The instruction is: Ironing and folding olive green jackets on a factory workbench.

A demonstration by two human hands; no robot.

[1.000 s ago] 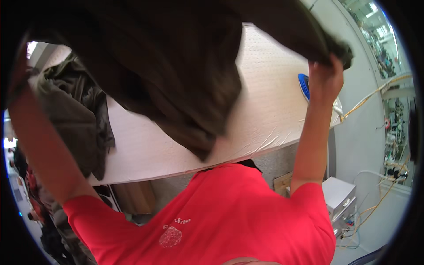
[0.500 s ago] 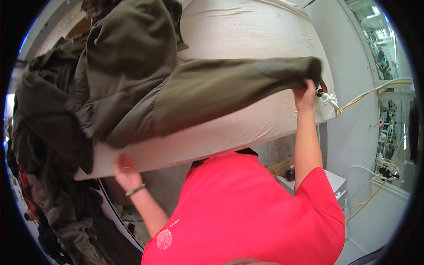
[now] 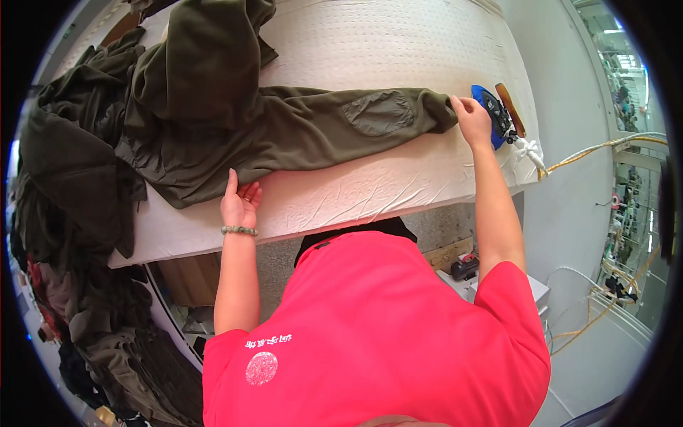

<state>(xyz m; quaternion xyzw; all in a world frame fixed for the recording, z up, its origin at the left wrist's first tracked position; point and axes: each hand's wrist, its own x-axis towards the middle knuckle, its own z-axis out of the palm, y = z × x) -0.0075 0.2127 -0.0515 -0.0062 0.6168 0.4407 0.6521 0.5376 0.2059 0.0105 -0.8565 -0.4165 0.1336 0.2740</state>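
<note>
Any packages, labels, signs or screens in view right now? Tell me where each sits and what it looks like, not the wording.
Shirt print: on the back of the person's red shirt, a white round emblem under a short row of white characters.
Box: under the table, plain brown cardboard, partly hidden.
No signs or screens that I can make out.

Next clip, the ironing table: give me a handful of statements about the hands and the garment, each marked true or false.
1. The olive garment lies spread on the white table. True.
2. The right hand is at the sleeve end, next to the blue iron. True.
3. The left hand lifts the garment high in the air. False: it lies at the garment's near edge on the table.
4. The iron sits on top of the garment. False: it rests on the table past the sleeve end.
5. The left wrist wears a bead bracelet. True.
</note>
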